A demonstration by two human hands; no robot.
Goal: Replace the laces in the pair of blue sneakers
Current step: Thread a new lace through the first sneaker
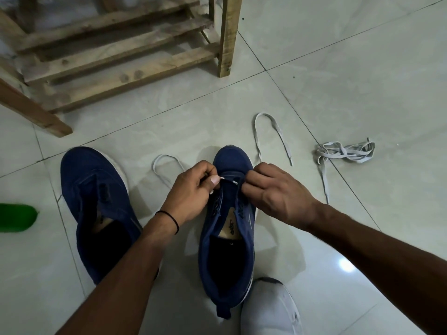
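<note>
A green object (17, 217) lies far left of the fingers, and a wooden rack (121, 56) stands beyond them. Just left of the left hand (191, 187) rests the unlaced sneaker (96, 201), toe pointing away. That hand's fingers (214, 180) pinch the stiff tip of the white lace (227, 180), which spans the short gap to the right hand (273, 189). Beneath both hands sits the second sneaker (227, 226), on the floor (362, 68). The right fingers (254, 175) are clenched on its toe-end eyelet edge; whether they also nip the lace I cannot tell. Slack loops trail on both sides. Well right of the fingers lies a bundled lace (346, 152).

For this threading step, I would hold the eyelet flap steady, feed the tip straight through, then draw both halves even before crossing.
</note>
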